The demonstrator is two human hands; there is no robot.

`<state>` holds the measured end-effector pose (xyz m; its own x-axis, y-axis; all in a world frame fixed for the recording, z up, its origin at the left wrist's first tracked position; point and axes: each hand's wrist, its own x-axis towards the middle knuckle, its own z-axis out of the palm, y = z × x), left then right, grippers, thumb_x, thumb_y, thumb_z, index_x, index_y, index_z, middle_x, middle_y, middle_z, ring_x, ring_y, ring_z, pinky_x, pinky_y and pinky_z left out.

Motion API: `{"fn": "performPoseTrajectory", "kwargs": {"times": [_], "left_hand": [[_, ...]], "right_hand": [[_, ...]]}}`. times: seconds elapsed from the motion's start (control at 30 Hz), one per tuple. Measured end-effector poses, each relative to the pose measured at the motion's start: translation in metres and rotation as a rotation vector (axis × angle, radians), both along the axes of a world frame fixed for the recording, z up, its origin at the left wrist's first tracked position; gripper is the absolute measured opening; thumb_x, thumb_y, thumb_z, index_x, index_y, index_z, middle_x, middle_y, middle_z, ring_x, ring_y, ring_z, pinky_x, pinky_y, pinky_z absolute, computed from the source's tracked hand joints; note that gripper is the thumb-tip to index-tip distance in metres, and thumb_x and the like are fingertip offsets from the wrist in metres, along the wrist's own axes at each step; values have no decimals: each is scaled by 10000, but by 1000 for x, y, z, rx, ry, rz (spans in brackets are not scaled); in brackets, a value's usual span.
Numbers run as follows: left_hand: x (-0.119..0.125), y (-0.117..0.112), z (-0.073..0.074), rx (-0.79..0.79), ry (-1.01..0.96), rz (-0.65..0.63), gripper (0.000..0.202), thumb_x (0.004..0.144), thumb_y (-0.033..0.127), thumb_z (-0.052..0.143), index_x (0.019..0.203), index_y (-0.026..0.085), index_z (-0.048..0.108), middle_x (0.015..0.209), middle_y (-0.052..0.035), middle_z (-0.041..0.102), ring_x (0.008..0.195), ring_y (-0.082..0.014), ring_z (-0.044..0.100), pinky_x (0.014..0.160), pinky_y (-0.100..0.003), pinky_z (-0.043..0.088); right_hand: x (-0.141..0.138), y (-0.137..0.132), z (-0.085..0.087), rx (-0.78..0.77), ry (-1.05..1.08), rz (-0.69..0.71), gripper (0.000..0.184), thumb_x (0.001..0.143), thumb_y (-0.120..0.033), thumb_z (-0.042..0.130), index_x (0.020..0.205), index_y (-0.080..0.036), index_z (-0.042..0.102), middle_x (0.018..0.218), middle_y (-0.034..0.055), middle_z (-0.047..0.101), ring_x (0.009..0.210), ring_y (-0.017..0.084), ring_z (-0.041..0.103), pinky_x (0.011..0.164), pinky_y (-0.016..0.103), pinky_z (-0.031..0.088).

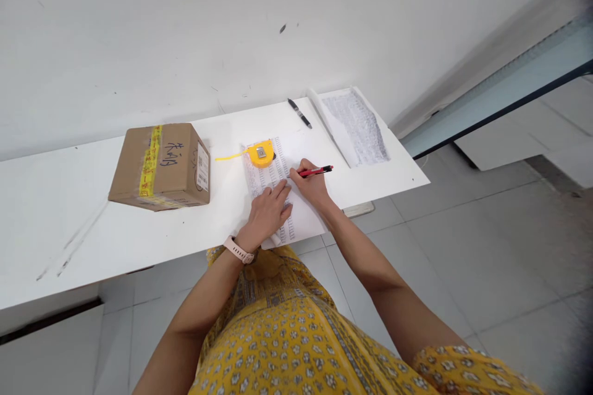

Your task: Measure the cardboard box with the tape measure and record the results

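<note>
My right hand (311,188) is closed on a red pen (315,171), its tip touching a printed sheet (301,219) on the white table (69,228). My left hand (269,210) lies flat on that sheet with fingers stretched out, a pale watch on its wrist. A yellow tape measure (260,153) rests on the sheet's far end, a short length of tape pulled out to the left.
A taped cardboard box (160,166) stands on the table to the left. A black pen (299,113) and a second stack of printed paper (356,126) lie at the far right, by the wall. The floor is grey tile.
</note>
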<state>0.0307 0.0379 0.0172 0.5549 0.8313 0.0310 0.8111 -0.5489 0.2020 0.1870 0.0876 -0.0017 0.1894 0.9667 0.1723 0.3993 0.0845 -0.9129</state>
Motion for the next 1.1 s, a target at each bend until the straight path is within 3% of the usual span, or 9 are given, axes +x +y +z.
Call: {"fn": "performPoseTrajectory", "kwargs": {"times": [1.1], "left_hand": [[-1, 0, -1, 30, 2, -6, 454, 974, 342, 492, 1397, 177, 504, 1506, -50, 481, 1097, -268, 573, 861, -385, 519]], "right_hand": [[-1, 0, 1, 45, 93, -7, 311, 736, -243, 560, 590, -236, 285, 569, -68, 297, 562, 108, 292, 548, 276, 267]]}}
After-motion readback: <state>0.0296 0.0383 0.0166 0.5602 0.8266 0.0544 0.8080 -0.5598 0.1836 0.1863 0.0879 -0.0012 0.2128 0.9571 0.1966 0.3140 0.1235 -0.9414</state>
